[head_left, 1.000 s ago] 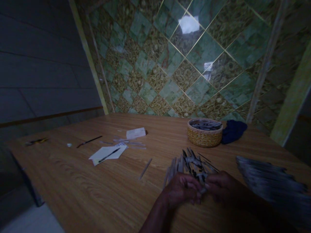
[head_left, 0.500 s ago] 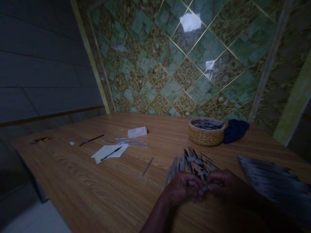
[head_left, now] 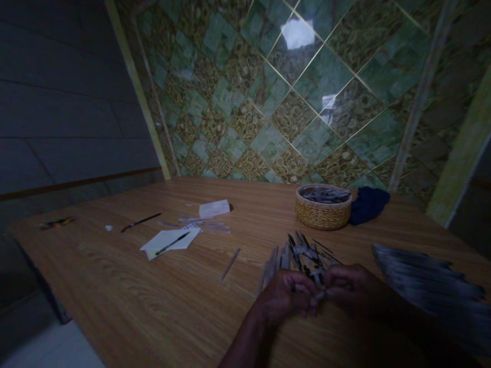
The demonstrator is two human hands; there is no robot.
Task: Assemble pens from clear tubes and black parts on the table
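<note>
Looks mid-job to me: left hand [head_left: 286, 297] and right hand [head_left: 348, 286] both have their grip pinched on one small, pale, blurry piece [head_left: 320, 295] over the brown wood-grain counter [head_left: 161, 301]. Flat pale-grey sticks [head_left: 273, 263] and slim black pieces [head_left: 299, 248] lie just beyond, probably still left. Round woven tan basket's [head_left: 322, 217] full; can't tell if that's finished stuff.

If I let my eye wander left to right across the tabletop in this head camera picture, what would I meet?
Black-and-yellow tool, small white scrap, thin dark rod, white box, left hand, small pale piece, right hand, dark grey pile.
</note>
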